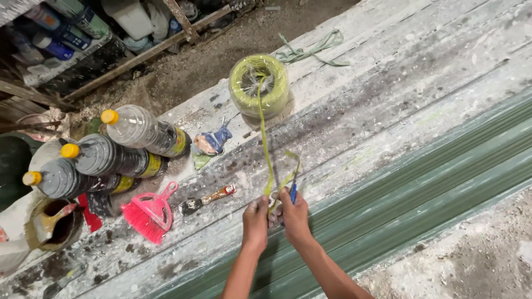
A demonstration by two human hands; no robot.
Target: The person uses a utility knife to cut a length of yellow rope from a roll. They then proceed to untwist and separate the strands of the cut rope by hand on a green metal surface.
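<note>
Soft, even light falls across the dusty white-streaked bench — no glare, only faint shadows. The cluttered upper-left corner sinks into gloom. Focus holds in the middle; edges bend and smear slightly.
</note>
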